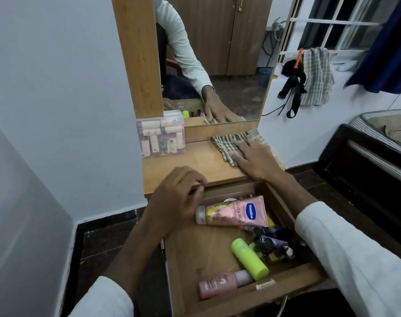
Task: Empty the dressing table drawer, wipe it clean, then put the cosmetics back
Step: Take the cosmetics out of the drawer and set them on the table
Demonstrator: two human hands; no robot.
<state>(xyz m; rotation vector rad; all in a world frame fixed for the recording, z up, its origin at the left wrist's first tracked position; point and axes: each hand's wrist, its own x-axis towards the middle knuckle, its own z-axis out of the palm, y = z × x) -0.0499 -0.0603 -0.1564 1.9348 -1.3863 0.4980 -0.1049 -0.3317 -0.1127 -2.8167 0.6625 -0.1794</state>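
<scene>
Both my hands are out: my right hand (255,160) lies flat, fingers spread, on the checked cloth (231,143) on the dressing table top (195,163); my left hand (176,197) hovers loosely curled, holding nothing, over the open drawer (195,252). Inside lie a pink Vaseline tube (233,212), a lime-green bottle (249,259) and a pink bottle (222,283).

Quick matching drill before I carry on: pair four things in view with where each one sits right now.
Things:
1. checked cloth
2. Vaseline tube
3. lime-green bottle
4. clear box of rollers

Places:
A. drawer, near its front
B. tabletop, left, by the mirror frame
C. under the right hand
D. drawer, toward its back

Pairs: 1-C, 2-D, 3-A, 4-B
</scene>
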